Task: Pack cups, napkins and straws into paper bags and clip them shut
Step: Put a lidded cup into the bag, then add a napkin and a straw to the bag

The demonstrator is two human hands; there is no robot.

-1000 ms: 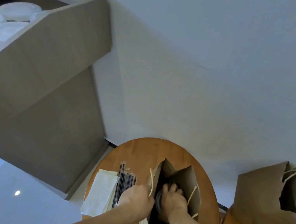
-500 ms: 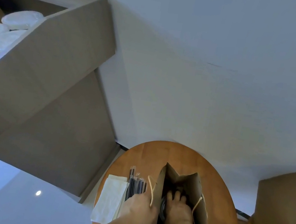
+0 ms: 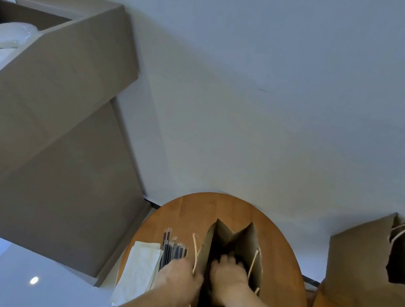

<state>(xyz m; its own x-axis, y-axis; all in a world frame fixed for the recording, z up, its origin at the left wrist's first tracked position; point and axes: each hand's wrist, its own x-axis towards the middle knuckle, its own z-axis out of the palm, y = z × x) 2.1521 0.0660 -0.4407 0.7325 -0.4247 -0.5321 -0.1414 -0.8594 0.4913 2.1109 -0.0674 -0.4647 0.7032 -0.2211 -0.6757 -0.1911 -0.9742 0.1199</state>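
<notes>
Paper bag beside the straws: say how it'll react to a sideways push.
The paper bag stands tall and narrow, so it probably tips easily; the left hand holds its rim. Its creased walls would likely buckle.

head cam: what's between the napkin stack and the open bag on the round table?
Wrapped black straws lie there, beside the napkins, in the head view. The left hand, gripping the paper bag's left wall, covers their near part.

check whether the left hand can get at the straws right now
Probably yes: the straws lie right beside the left hand with nothing between them. That hand holds the left wall of the paper bag, though, so it would have to let go first.
</notes>
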